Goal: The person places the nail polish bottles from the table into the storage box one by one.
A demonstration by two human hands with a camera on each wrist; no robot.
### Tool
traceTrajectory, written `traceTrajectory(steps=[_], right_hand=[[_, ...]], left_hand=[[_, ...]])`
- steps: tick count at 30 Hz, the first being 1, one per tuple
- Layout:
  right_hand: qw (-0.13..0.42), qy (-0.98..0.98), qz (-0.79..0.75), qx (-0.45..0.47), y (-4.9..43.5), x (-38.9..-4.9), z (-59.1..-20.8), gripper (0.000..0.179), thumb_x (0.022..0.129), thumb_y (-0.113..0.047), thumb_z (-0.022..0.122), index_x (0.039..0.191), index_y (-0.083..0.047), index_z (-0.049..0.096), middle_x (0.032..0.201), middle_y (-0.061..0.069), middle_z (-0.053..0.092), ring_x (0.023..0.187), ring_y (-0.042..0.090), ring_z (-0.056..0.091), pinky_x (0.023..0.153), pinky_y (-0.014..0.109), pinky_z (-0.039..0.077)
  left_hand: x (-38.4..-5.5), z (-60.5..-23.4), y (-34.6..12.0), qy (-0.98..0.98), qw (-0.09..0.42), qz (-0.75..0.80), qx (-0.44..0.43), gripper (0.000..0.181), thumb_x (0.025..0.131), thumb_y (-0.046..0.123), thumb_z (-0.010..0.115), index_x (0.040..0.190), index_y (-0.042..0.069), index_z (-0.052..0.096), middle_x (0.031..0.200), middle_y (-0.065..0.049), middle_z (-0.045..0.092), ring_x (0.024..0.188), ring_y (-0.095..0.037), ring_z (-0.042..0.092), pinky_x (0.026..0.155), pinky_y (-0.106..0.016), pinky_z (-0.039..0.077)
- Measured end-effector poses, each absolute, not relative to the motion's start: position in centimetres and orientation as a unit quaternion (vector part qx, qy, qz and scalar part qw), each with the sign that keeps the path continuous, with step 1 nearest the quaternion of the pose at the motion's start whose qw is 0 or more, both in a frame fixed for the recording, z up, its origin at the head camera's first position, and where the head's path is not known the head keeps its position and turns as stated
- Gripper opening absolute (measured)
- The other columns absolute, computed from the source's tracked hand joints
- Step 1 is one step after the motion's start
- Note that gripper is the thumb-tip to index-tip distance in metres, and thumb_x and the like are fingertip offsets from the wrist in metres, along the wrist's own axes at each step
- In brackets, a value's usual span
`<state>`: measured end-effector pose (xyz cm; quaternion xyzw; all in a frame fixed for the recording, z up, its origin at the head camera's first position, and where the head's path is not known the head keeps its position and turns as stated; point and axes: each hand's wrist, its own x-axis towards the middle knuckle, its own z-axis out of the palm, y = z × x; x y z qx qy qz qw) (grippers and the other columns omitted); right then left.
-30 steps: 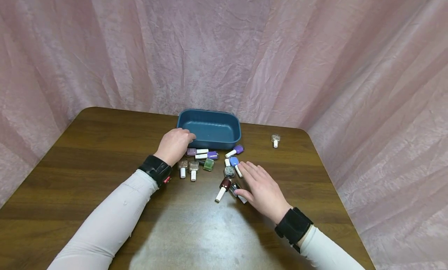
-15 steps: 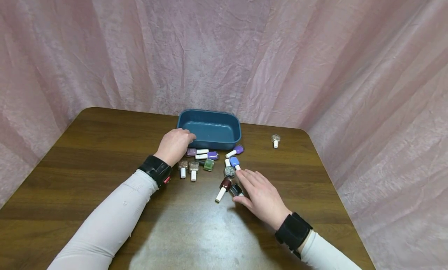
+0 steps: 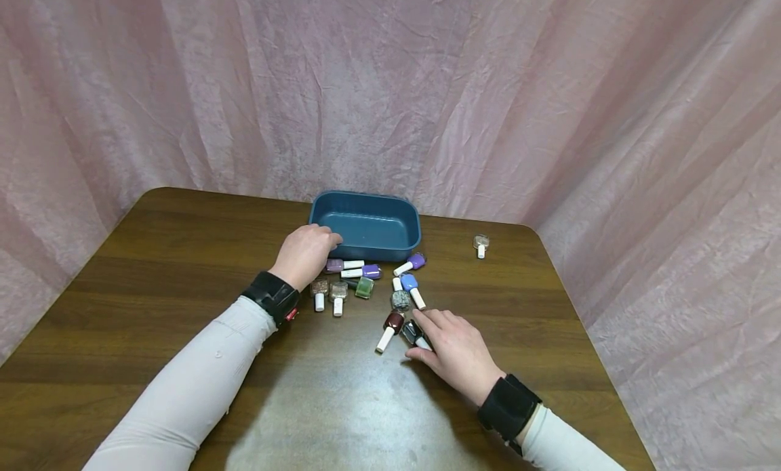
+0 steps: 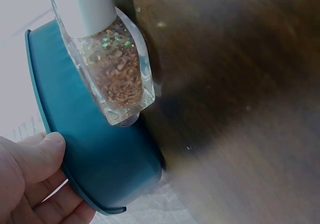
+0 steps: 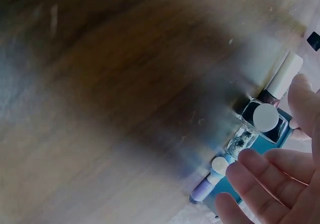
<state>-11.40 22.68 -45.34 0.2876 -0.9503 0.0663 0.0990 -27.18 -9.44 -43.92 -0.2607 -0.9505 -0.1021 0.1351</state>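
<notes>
My left hand [image 3: 306, 254] grips the near left rim of a teal plastic bin [image 3: 372, 251]; in the left wrist view the thumb [image 4: 52, 146] lies on one side of the rim and the fingers on the other. My right hand [image 3: 459, 352] is beside a black nail polish bottle [image 3: 412, 332] with a white cap, its thumb and fingers spread apart around it. Whether they touch it, I cannot tell. Near it lie a dark red bottle [image 3: 394, 322], a speckled grey one [image 3: 400, 299] and a blue one [image 3: 409, 281].
By the bin's front lie purple bottles [image 3: 417, 260], a green bottle [image 3: 364, 288], a brown glitter bottle [image 3: 319, 287] and a clear glitter bottle [image 3: 338, 291]. Another clear bottle [image 3: 481, 241] lies alone at the right on the wooden table [image 3: 525, 295]. A pink curtain [image 3: 378, 91] hangs behind.
My right hand has drawn back toward me from the blue bottle to the black one, uncovering the blue bottle's white cap. The left hand and the bin stay in place.
</notes>
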Motion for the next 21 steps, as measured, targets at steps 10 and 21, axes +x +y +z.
traceTrajectory(steps=[10,21], right_hand=[[0.107,-0.952,0.044,0.284,22.56,-11.3,-45.52,0.064,0.093,-0.046,0.089,0.141,-0.006,0.073,0.112,0.003,0.073,0.091,0.02,0.068,0.073,0.04,0.06],[0.094,-0.957,0.031,0.273,22.53,-11.17,-45.54,0.055,0.093,-0.04,0.091,0.135,-0.008,0.076,0.101,0.0,0.07,0.08,0.015,0.061,0.062,0.034,0.054]], left_hand=[[-27.16,-43.93,-9.55,-0.95,0.134,-0.104,-0.261,0.026,0.104,-0.006,0.067,0.119,0.006,0.085,0.109,-0.01,0.081,0.104,-0.03,0.075,0.096,-0.045,0.062],[-27.2,-43.83,-9.53,-0.952,0.129,-0.103,-0.259,0.027,0.104,-0.007,0.069,0.122,0.006,0.084,0.11,-0.01,0.081,0.105,-0.03,0.075,0.1,-0.045,0.061]])
